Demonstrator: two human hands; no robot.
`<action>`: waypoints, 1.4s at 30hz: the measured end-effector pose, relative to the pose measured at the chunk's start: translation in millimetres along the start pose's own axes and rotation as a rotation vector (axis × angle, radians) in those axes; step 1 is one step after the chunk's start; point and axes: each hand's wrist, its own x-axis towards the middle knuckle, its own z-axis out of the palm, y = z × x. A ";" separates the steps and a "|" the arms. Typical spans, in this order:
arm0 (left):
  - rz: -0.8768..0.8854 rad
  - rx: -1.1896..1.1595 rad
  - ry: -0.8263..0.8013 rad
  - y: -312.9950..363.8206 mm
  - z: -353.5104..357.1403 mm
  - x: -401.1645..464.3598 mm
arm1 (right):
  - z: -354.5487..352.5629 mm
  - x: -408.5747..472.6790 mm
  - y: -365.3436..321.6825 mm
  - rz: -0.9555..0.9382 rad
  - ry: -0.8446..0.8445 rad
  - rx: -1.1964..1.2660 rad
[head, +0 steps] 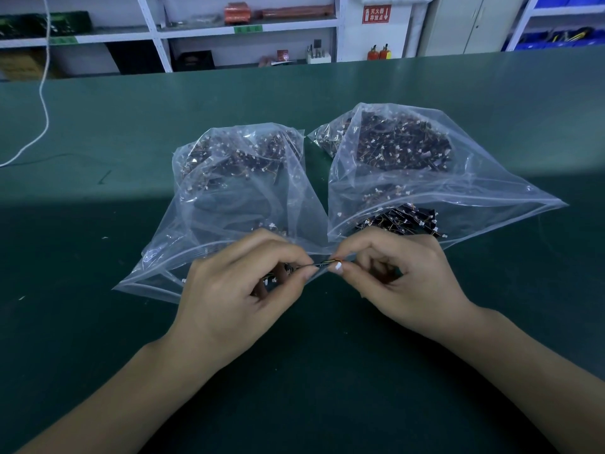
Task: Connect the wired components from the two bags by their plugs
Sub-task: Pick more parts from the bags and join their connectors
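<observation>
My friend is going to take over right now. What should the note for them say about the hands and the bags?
Left hand: pinches a thin wire lead at its fingertips.
Right hand: pinches the small white plug end of the lead.
Both hands meet just in front of the two clear bags, over the green table.
Left bag and right bag lie open side by side, both still full of wired components.
Done: cannot tell whether this pair is joined yet.
Left: finish this pair, then the many others.

Two bags point(409, 178) block ahead; bare table point(98, 257) flanks both sides
</observation>
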 end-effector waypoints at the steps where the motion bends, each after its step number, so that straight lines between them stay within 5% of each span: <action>1: 0.001 -0.004 0.002 -0.3 -0.5 -0.1 | 0.1 -0.1 0.3 0.003 -0.001 0.000; 21: -0.058 0.005 -0.020 -3.1 -3.8 -1.5 | -17.8 2.6 16.0 0.015 -0.054 -0.090; 32: 0.009 0.150 -0.131 -5.8 -10.0 3.1 | -54.3 6.8 55.7 0.169 0.202 -0.489; 42: -0.066 0.252 -0.293 -9.2 -5.7 2.8 | -44.1 2.5 57.3 0.372 0.164 -0.490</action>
